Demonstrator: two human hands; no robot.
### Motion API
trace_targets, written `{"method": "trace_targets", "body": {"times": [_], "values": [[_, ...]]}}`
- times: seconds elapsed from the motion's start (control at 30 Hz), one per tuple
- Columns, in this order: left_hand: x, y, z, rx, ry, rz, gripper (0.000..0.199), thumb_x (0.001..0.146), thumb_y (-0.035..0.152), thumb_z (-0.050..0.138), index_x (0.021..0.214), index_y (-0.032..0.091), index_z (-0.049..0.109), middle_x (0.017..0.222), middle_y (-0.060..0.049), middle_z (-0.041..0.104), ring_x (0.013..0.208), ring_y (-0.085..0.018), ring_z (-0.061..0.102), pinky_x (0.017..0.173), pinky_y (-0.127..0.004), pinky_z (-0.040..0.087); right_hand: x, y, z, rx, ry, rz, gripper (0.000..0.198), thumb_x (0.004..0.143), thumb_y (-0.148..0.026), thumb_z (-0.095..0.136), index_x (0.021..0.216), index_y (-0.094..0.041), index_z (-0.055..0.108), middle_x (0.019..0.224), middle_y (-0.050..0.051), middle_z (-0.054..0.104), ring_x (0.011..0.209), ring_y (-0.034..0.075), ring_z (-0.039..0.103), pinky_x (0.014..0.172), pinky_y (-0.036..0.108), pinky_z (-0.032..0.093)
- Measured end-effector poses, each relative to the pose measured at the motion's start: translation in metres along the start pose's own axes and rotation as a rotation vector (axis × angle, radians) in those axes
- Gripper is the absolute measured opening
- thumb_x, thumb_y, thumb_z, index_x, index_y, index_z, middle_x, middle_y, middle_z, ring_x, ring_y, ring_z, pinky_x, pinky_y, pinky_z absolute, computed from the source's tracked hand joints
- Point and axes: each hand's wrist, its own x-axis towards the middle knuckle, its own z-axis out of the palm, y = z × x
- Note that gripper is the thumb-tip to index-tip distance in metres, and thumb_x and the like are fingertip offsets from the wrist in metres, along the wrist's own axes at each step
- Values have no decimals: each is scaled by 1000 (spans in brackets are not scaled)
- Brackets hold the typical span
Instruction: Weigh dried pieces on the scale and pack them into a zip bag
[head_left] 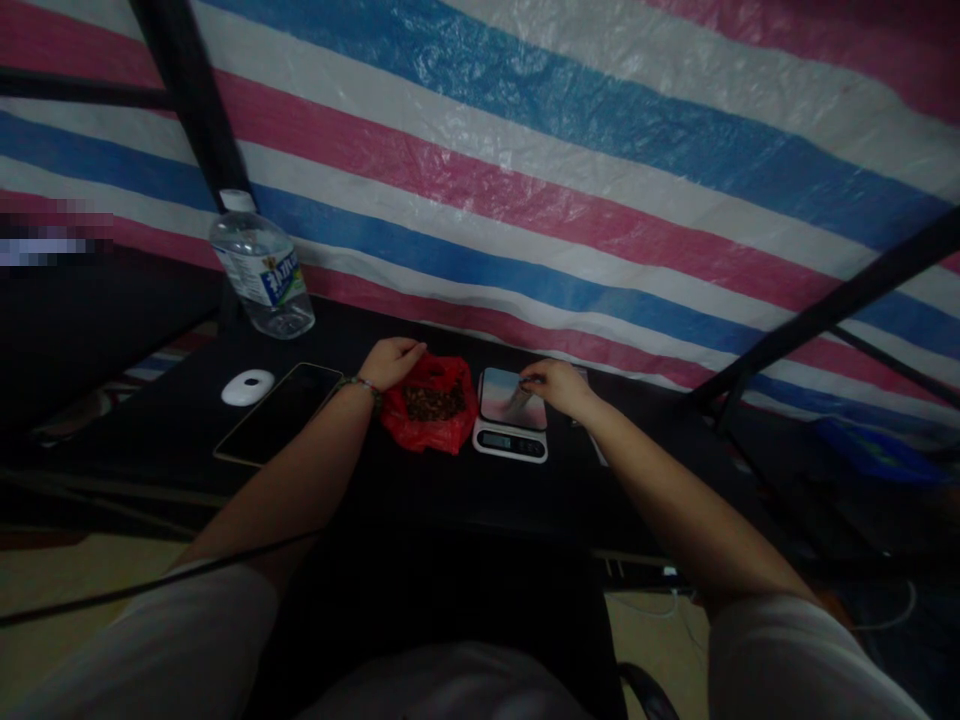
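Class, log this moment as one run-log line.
left hand: at rim of red bag | right hand: holding small thing on scale | nearby: bottle, phone

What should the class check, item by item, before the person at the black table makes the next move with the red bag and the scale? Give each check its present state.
1. Red bag open, brown contents showing: ok.
2. Left hand on the bag's far rim: ok.
3. Right hand over the scale, pinching a small item against the platform: ok; what the item is, cannot tell.
4. Scale switched on, display readable: cannot tell, too dim and small.
5. Scale flat on the table, beside the bag: ok.
6. Water bottle capped, upright, away from both hands: ok.
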Motion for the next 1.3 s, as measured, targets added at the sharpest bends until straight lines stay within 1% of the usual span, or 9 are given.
{"method": "trace_targets", "body": {"times": [0.13,0.37,0.57,0.8,1.0,1.17,1.3], "values": [[-1,0,0,-17,-1,-5,49,86,55,40,88,17,72,88,-8,72,81,-22,63,71,-30,46,0,1,1,-12,-17,6,18,80,-16,62,93,-21,73,96,3,72,85,16,66,75,25,46],[-1,0,0,-30,3,-13,49,87,55,40,88,18,72,89,-8,72,80,-22,64,73,-31,46,-1,-2,1,-13,-11,-33,19,81,-15,59,92,-20,73,95,3,73,84,16,65,75,25,46],[0,0,-1,-16,-4,2,49,87,55,40,89,18,72,91,-9,72,84,-23,64,76,-31,47,-3,2,3,-7,67,-59,19,77,-10,61,88,-19,73,92,3,72,84,15,64,77,24,46],[-1,2,-1,-40,-8,-27,48,87,54,42,89,16,72,92,-9,72,84,-23,64,75,-30,47,-4,2,9,57,87,10,14,77,-13,63,85,-20,73,87,2,72,78,14,64,72,24,46],[0,0,0,-20,-11,-24,51,87,55,39,93,16,72,93,-8,72,86,-22,63,74,-28,47,-5,5,14,101,144,-32,13,78,-13,63,82,-21,72,83,2,71,76,16,64,70,26,47],[-1,1,-2,-31,-9,-21,50,87,55,41,91,15,72,90,-8,72,82,-22,64,71,-29,46,-8,8,14,157,173,-51,15,78,-13,61,82,-22,73,83,1,71,75,16,65,69,26,47],[-2,3,-1,-34,-1,-26,48,87,53,42,91,16,72,90,-8,72,81,-22,64,73,-30,47,-10,9,15,172,193,-60,15,78,-15,61,82,-22,72,83,2,72,75,16,65,68,27,47]]}}
